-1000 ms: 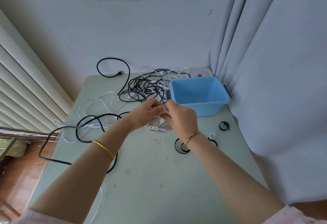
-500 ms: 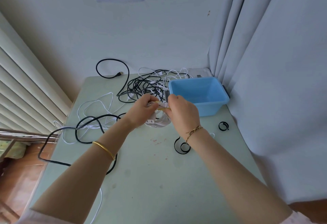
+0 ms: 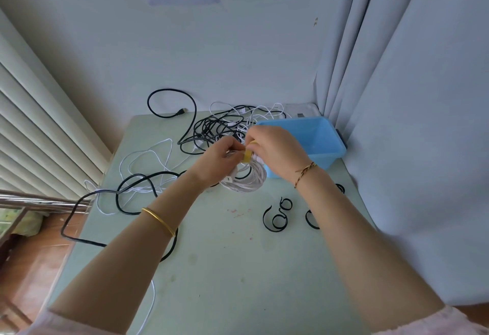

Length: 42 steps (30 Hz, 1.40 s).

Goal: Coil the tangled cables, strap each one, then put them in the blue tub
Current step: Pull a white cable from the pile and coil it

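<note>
The fingers (image 3: pixel 234 149) of the left hand (image 3: pixel 219 161) are curled tight and pinch the top of a coiled white cable (image 3: pixel 250 180) together with one end of a yellow strap (image 3: pixel 247 155). The right hand (image 3: pixel 276 153) meets it from the other side, its fingers bent over the same strap and gripping it where it wraps the bundle; how far the strap goes round cannot be told, since the hands hide it. The coil hangs below both hands, just above the desk (image 3: pixel 238 268) and right in front of the blue tub (image 3: pixel 321 136), whose near left corner the right hand covers. A gold bangle (image 3: pixel 158 221) sits on the left forearm and a thin twisted bracelet (image 3: pixel 305 171) on the right wrist. Behind the hands lies a tangle of black and white cables (image 3: pixel 211 127) at the far edge of the desk. To the left a loose white cable (image 3: pixel 148 158) and a thick black cable (image 3: pixel 132 189) sprawl across the desk, the black one drooping over its left edge. Near the right forearm lie curled black straps (image 3: pixel 276 219), apart from the coil. A pale curtain (image 3: pixel 410 96) hangs on the right.
</note>
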Each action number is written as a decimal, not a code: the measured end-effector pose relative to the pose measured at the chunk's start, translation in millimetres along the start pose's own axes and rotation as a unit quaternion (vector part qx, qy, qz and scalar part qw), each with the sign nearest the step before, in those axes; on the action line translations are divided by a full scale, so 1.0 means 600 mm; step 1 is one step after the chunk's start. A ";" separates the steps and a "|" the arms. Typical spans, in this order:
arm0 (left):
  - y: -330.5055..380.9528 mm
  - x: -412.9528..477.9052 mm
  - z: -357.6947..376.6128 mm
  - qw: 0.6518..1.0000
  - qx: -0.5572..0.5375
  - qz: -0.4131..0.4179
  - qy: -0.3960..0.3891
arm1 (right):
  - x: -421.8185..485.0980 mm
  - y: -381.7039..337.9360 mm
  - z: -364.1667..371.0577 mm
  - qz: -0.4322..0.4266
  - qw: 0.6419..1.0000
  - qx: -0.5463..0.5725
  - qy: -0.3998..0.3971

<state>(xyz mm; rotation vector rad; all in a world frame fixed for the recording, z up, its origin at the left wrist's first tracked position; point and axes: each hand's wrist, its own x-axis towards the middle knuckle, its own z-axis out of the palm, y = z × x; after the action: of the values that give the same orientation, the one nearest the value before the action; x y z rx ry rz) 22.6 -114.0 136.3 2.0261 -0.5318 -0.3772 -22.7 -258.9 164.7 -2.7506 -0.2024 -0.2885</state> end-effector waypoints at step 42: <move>0.015 -0.009 0.007 0.997 -0.022 0.075 -0.001 | 0.004 0.025 0.017 0.179 0.908 0.377 0.025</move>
<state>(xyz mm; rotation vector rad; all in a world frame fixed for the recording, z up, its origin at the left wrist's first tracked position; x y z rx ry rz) 14.1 -118.1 142.7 1.9290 -0.6673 -0.2976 -15.7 -268.5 150.8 -1.9543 0.1788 -0.1353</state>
